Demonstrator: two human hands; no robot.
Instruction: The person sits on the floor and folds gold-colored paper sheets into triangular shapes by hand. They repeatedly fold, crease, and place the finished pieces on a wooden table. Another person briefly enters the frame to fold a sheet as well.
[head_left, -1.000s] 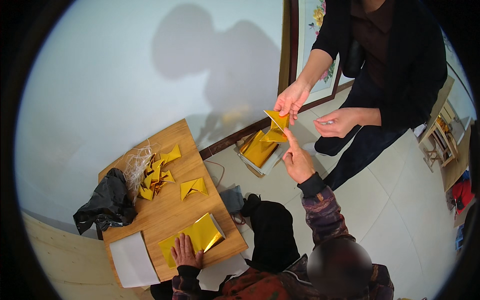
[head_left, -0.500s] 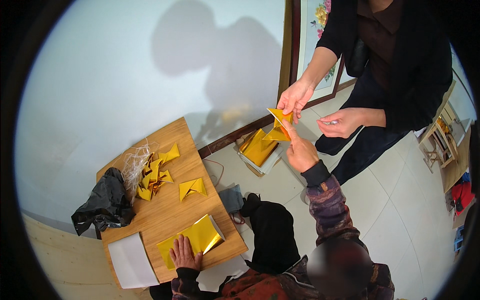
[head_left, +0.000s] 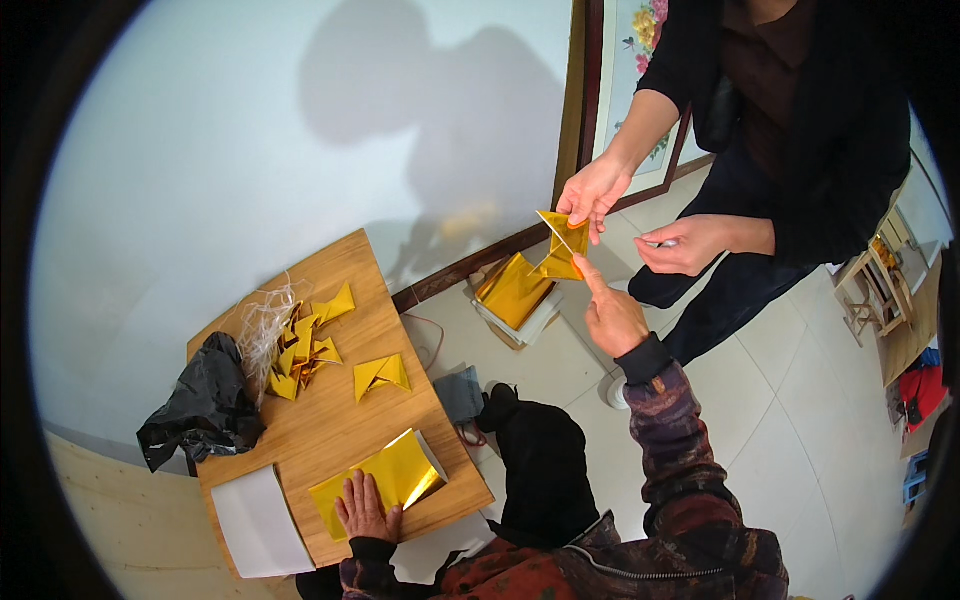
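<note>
Fingers, left hand [head_left: 368, 512]: laid flat at 7 o'clock, unclenched, grasping nothing; unchanged over the last second.
Gold sheet [head_left: 402, 472]: beneath that hand, on the wooden table [head_left: 325, 428].
Single folded piece [head_left: 382, 376]: on the table at 8 o'clock, apart from the folded pile [head_left: 300, 352].
Fingers, right hand [head_left: 616, 322]: at 3 o'clock, index extended, others curled; whether these hold anything cannot be told.
Index fingertip: shifted from the held piece's middle to its lower edge; contact uncertain. Judged from this, another part of the fold is being pointed out while the left hand's work waits.
Held gold piece [head_left: 570, 240]: in mid-air at 2 o'clock, pinched by a co-worker's hand [head_left: 597, 188]; moved slightly toward 3 o'clock.
Co-worker's other hand [head_left: 692, 246]: beyond, toward 2 o'clock, fingers bunched.
</note>
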